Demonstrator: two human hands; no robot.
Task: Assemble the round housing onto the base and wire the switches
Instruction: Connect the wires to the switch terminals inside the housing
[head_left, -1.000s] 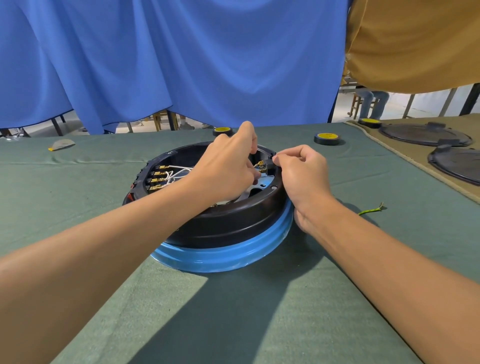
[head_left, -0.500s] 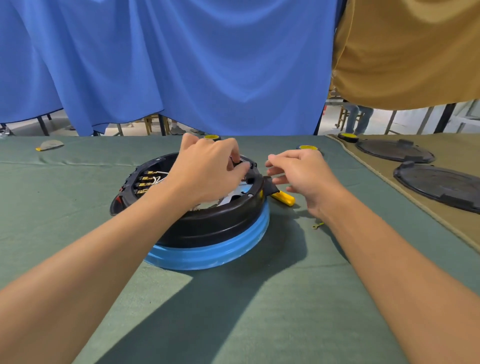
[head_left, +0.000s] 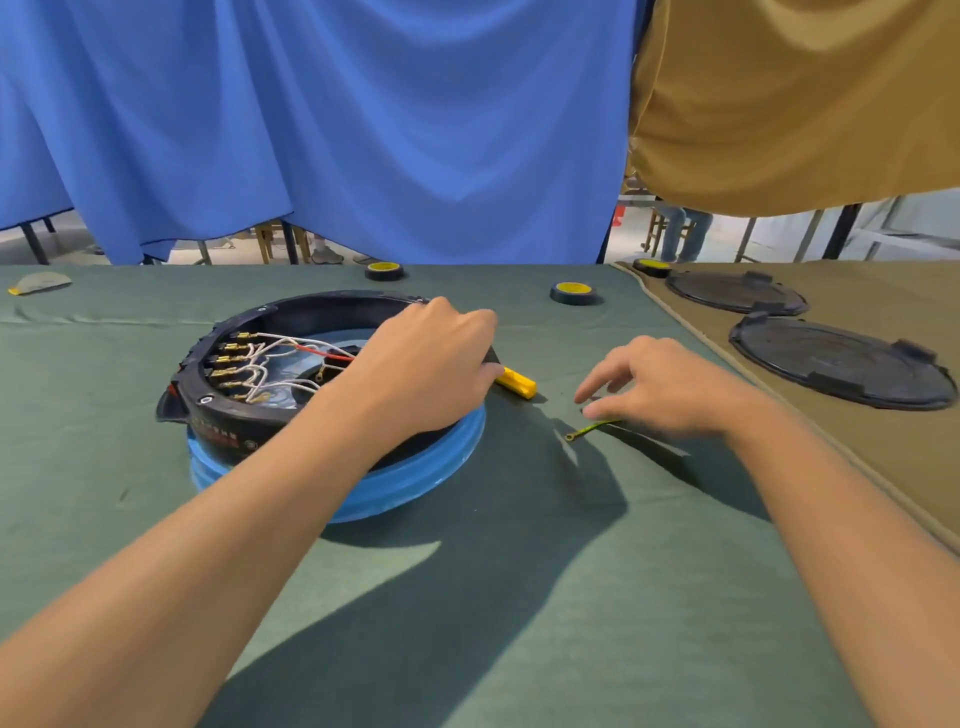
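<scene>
A black round housing (head_left: 223, 415) sits on a blue base (head_left: 415, 478) left of the table's middle. Inside it, white wires and one red wire (head_left: 291, 358) run to brass terminals along the left wall. My left hand (head_left: 431, 364) lies over the housing's right rim with its fingers curled down over the edge. A yellow part (head_left: 517, 383) sticks out from under those fingers. My right hand (head_left: 660, 389) hovers over the cloth to the right, fingers loosely spread, thumb and fingertip at the end of a green-yellow wire (head_left: 592, 428) lying there.
Green cloth (head_left: 467, 597) covers the table. Two black-and-yellow tape rolls (head_left: 574, 293) stand at the far edge, and a third lies by the tan mat. Two black round covers (head_left: 836, 361) lie on the tan mat (head_left: 883, 467) at right. Blue curtain hangs behind.
My right hand left the housing rim and moved right and down to the green-yellow wire on the cloth. My left hand slid to the right rim, uncovering the wires inside.
</scene>
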